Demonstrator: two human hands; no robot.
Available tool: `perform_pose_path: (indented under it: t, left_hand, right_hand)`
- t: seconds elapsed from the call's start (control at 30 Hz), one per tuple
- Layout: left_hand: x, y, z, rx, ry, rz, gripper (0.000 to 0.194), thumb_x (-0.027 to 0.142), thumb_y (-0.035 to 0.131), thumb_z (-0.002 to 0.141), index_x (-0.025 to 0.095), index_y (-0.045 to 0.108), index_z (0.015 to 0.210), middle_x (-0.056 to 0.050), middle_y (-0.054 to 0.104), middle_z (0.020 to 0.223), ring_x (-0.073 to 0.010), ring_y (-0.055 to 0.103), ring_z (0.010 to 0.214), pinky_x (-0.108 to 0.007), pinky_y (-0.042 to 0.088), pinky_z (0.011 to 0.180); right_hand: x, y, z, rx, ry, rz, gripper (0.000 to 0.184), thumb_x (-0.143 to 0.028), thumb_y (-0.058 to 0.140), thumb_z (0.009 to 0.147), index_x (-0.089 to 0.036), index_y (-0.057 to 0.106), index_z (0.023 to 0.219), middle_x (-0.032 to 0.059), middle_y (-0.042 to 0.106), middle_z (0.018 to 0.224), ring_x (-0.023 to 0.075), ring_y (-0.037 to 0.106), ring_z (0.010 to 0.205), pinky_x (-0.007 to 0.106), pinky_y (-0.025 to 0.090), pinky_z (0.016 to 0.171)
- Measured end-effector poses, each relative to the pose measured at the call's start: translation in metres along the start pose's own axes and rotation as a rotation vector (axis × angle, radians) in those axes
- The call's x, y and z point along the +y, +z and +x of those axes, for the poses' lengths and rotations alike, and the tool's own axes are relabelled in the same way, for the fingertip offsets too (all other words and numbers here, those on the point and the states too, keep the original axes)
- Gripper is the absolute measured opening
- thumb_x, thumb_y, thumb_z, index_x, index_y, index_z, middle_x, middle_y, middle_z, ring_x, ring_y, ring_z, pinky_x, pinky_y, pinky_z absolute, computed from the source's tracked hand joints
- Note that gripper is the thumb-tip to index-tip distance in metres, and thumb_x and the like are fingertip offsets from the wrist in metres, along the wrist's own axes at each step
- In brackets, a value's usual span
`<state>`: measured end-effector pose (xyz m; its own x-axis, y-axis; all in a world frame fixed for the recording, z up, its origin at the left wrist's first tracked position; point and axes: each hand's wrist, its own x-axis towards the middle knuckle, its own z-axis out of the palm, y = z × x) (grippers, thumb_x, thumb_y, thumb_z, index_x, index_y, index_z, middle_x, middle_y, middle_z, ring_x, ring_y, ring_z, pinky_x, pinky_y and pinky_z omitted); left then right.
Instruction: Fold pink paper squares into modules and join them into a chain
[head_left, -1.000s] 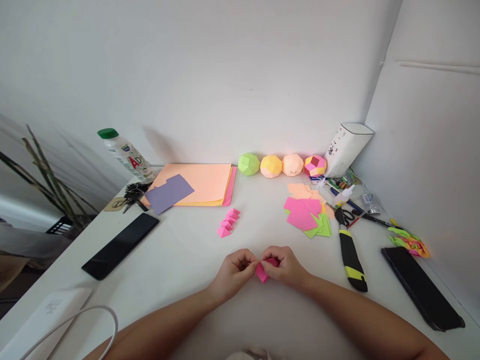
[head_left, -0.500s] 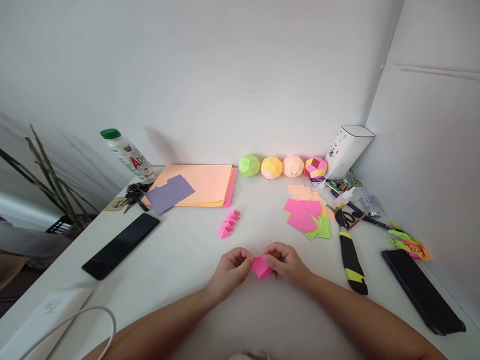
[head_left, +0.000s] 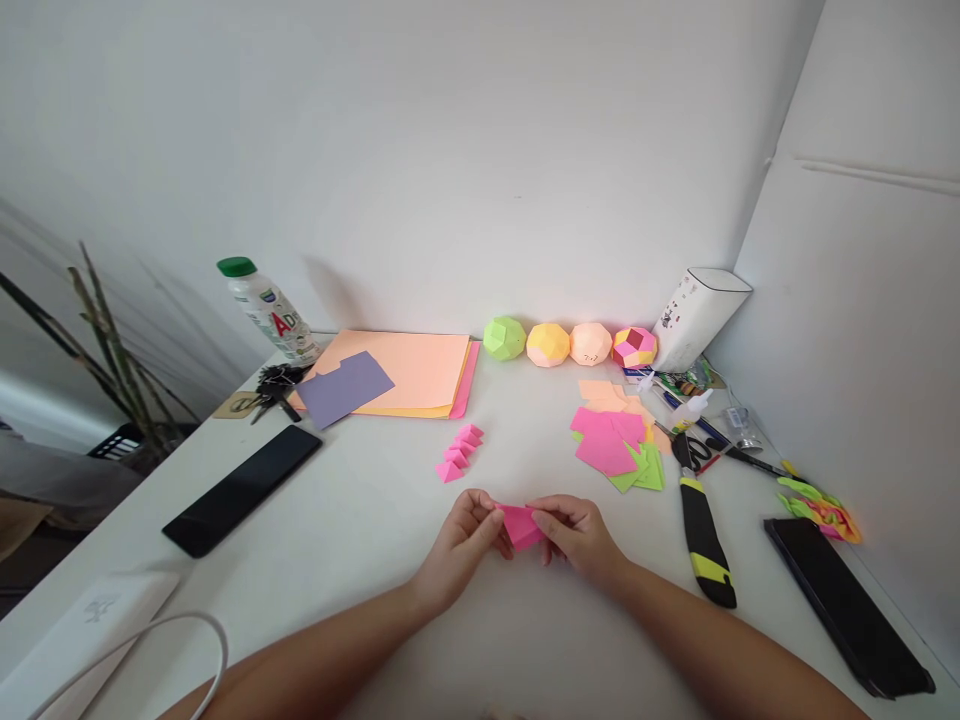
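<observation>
One folded pink paper piece point(head_left: 523, 526) is sitting directly between the two hands, its far edge running roughly left to right, from one set of fingertips to the other. The left hand point(head_left: 461, 545) is pinching its left end between thumb and fingers; the right hand point(head_left: 585, 535) is pinching the right end, thumb on top — so both are touching it and neither is lying nearer. Whether the piece is resting on the white table point(head_left: 375, 520) or hanging just above it, I cannot tell. Beyond the hands, slightly to the left, small pink folded pieces point(head_left: 460, 454) are standing in a short slanting row, while pink scraps point(head_left: 606, 438) are overlapping green scraps point(head_left: 646, 468) farther right. The yellow-and-black cutter point(head_left: 705, 550) is lying right of the right forearm, pointing away, and a black phone point(head_left: 244, 490) is lying slantwise at left. Farther off, peach sheets point(head_left: 420, 365) are lying under a purple sheet point(head_left: 345, 390), and four faceted paper balls — green point(head_left: 504, 338), yellow point(head_left: 548, 344), peach point(head_left: 591, 344) and multicoloured point(head_left: 635, 347) — are lining up near the pale wall point(head_left: 525, 150).
</observation>
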<state>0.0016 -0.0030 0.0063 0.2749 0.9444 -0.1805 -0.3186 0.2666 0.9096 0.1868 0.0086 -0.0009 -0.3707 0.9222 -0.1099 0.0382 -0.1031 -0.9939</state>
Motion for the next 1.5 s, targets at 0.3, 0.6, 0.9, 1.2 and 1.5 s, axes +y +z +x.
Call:
perform_pose_path:
  t: [0.3,0.6,0.9,1.2,1.5]
  left_hand:
    - [-0.006,-0.004,0.003,0.091,0.028,-0.026,0.036,0.037,0.069,0.072,0.022,0.036,0.073,0.005,0.054,0.071,-0.01,0.053,0.062,-0.023,0.044,0.06]
    - [-0.008,-0.005,-0.001,-0.063,0.106,0.121,0.015,0.031,0.06,0.081,0.02,0.057,0.091,-0.003,0.057,0.088,-0.0153,0.056,0.077,-0.031,0.048,0.071]
    - [-0.013,-0.012,0.0,-0.154,0.276,0.211,0.028,0.021,0.054,0.085,0.031,0.064,0.109,-0.004,0.051,0.09,-0.0157,0.055,0.079,-0.03,0.049,0.071]
    - [-0.011,-0.011,-0.002,-0.206,0.272,0.269,0.03,0.026,0.053,0.087,0.032,0.06,0.115,-0.004,0.047,0.097,-0.0154,0.05,0.081,-0.028,0.048,0.065]
    - [-0.017,-0.016,-0.001,-0.137,0.235,0.389,0.03,0.026,0.054,0.085,0.025,0.061,0.114,-0.002,0.048,0.084,-0.0142,0.05,0.074,-0.027,0.046,0.065]
  right_hand:
    - [-0.003,0.0,0.001,-0.04,-0.02,0.029,0.033,-0.044,0.058,0.081,-0.015,0.069,0.091,-0.0017,0.054,0.057,0.0094,0.048,0.047,0.025,0.043,0.049]
    - [0.01,-0.001,0.004,-0.01,0.063,0.06,0.048,-0.031,0.073,0.07,-0.018,0.058,0.114,-0.0016,0.057,0.072,0.0086,0.051,0.056,0.023,0.042,0.055]
    - [0.002,0.001,0.001,-0.082,0.101,0.077,0.027,-0.032,0.072,0.072,-0.015,0.063,0.092,0.0007,0.059,0.074,0.0103,0.052,0.06,0.022,0.04,0.054]
    - [0.001,0.0,0.004,-0.084,-0.067,-0.103,0.022,-0.037,0.068,0.075,-0.015,0.066,0.071,0.0004,0.052,0.071,0.0109,0.045,0.06,0.024,0.037,0.055]
    - [0.001,0.001,0.003,-0.035,-0.109,-0.076,0.027,-0.039,0.068,0.074,-0.016,0.06,0.064,-0.0005,0.05,0.066,0.0103,0.043,0.057,0.024,0.035,0.052]
